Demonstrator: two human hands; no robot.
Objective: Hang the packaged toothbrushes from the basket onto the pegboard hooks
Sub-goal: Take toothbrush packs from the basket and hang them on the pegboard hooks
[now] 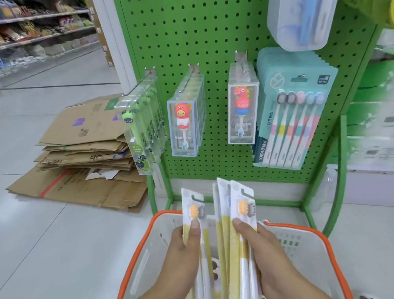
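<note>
Two hands over the basket point(302, 238) — left hand point(183, 248) gripping one toothbrush pack point(193, 215), right hand point(262, 244) a stack point(234, 210).

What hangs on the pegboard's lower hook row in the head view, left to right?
Green cartoon toothbrush packs → red-and-yellow character toothbrush packs → red dinosaur toothbrush packs → teal five-brush packs.

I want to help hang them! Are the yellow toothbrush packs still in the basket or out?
Out: the left hand grips one yellow pack, the right hand grips a bunch, above the basket. Not yet hung.
</note>
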